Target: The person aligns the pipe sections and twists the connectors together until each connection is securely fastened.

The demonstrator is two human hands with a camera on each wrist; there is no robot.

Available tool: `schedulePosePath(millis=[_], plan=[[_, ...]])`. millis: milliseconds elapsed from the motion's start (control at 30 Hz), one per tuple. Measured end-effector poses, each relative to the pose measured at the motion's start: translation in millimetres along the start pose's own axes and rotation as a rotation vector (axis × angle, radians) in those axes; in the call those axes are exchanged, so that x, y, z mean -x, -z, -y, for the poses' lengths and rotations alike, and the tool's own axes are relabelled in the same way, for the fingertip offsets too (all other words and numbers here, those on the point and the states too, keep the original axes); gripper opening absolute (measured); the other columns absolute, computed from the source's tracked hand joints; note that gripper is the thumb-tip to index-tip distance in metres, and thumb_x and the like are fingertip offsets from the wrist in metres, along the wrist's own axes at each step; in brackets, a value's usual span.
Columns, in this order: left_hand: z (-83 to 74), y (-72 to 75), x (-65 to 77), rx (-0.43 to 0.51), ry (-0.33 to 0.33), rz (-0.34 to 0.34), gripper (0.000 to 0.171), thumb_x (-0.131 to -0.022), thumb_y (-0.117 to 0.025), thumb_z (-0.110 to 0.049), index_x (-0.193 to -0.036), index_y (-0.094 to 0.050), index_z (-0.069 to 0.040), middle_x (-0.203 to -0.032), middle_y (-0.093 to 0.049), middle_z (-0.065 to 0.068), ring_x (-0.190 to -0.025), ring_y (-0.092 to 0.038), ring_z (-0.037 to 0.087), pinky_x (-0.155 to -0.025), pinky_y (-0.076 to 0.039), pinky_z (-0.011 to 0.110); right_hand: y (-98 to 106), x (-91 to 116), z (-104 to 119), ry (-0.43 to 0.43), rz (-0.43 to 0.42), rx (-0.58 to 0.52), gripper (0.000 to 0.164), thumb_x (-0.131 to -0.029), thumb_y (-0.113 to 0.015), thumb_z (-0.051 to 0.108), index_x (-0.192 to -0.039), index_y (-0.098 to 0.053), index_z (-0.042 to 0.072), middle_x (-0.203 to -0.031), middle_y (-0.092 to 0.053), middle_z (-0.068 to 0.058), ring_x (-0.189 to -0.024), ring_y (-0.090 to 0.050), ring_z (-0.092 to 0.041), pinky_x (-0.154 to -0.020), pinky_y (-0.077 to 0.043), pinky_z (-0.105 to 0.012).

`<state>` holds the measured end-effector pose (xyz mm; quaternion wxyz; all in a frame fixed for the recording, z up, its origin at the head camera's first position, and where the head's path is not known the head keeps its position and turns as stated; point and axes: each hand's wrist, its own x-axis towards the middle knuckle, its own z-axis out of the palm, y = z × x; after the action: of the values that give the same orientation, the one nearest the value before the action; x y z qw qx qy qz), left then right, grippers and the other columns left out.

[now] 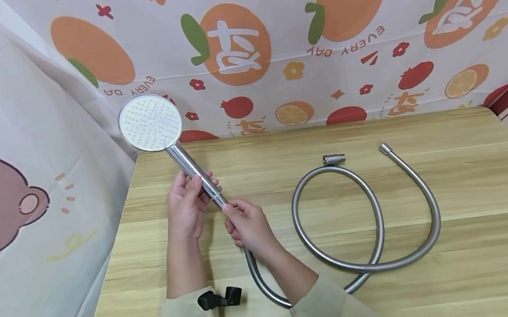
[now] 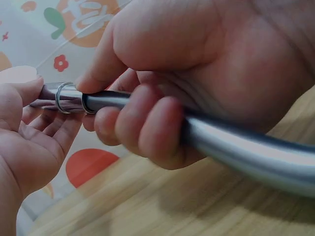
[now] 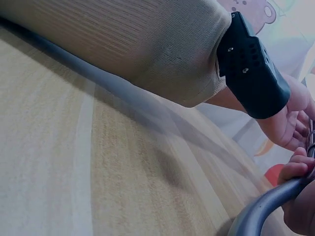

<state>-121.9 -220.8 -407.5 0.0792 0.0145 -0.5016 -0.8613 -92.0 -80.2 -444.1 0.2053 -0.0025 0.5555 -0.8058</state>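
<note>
A round shower head [image 1: 150, 123] with a white nozzle face tilts up over the table's back left, on a chrome handle [image 1: 191, 165]. My left hand [image 1: 186, 205] holds this handle by its lower part, thumb on top. At the handle's lower end, my right hand [image 1: 250, 228] grips the grey metal shower hose [image 2: 246, 147], thumb at the silver collar [image 2: 71, 97]. Whether collar and hose are joined cannot be told. From there the hose passes beneath my right forearm and loops on the table to a silver end fitting [image 1: 385, 148].
A small silver connector [image 1: 333, 159] lies at the top of the hose loop. The wooden table [image 1: 478, 177] meets a fruit-print curtain [image 1: 300, 72] at the back and a bear-print cloth [image 1: 67, 167] on the left. Black wrist mounts [image 1: 219, 298] sit on both sleeves.
</note>
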Motion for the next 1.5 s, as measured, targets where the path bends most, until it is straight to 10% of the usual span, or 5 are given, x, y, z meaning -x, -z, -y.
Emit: schedulePosePath(millis=[400,800,1267,1500], plan=[[2.8,-3.5,0.8,-0.047,0.039,-0.036,0.043,-0.098,-0.059,-0.012,-0.139,-0.049,-0.004,-0.096,-0.072,0.002,-0.079,-0.07,0.013,-0.074,-0.062,0.027,-3.3,0.0,1.4,-0.045,-0.002,-0.093,0.033,-0.094,-0.065,0.012,-0.127,-0.059,0.013,-0.11,-0.064,-0.032,-0.071,-0.07,-0.017,-0.062,-0.061,-0.025],[12.5,-11.3,0.1,-0.058,0.121,0.031,0.048,-0.1,-0.055,-0.01,-0.145,-0.042,0.0,-0.099,-0.073,0.004,-0.08,-0.072,0.014,-0.077,-0.063,0.029,-17.4,5.1,5.5,-0.035,-0.195,-0.272,0.038,-0.083,-0.076,0.004,-0.115,-0.056,0.008,-0.093,-0.061,-0.005,-0.074,-0.063,-0.019,-0.057,-0.053,-0.023],[14.5,2.3,-2.2,0.05,0.135,0.041,0.043,-0.098,-0.057,-0.005,-0.14,-0.047,-0.002,-0.102,-0.074,0.008,-0.08,-0.073,0.017,-0.077,-0.063,0.032,-13.0,2.0,-5.4,0.037,-0.151,-0.085,0.025,-0.094,-0.067,0.023,-0.114,-0.067,0.008,-0.097,-0.069,-0.009,-0.078,-0.068,-0.014,-0.067,-0.059,-0.025],[13.3,-3.0,0.1,-0.012,0.127,0.014,0.051,-0.096,-0.06,-0.004,-0.144,-0.043,0.0,-0.102,-0.075,0.008,-0.082,-0.074,0.018,-0.076,-0.063,0.033,-11.5,2.5,-7.2,0.261,-0.298,0.216,0.038,-0.081,-0.08,0.019,-0.114,-0.062,0.015,-0.104,-0.063,-0.005,-0.086,-0.064,-0.016,-0.073,-0.058,-0.027]])
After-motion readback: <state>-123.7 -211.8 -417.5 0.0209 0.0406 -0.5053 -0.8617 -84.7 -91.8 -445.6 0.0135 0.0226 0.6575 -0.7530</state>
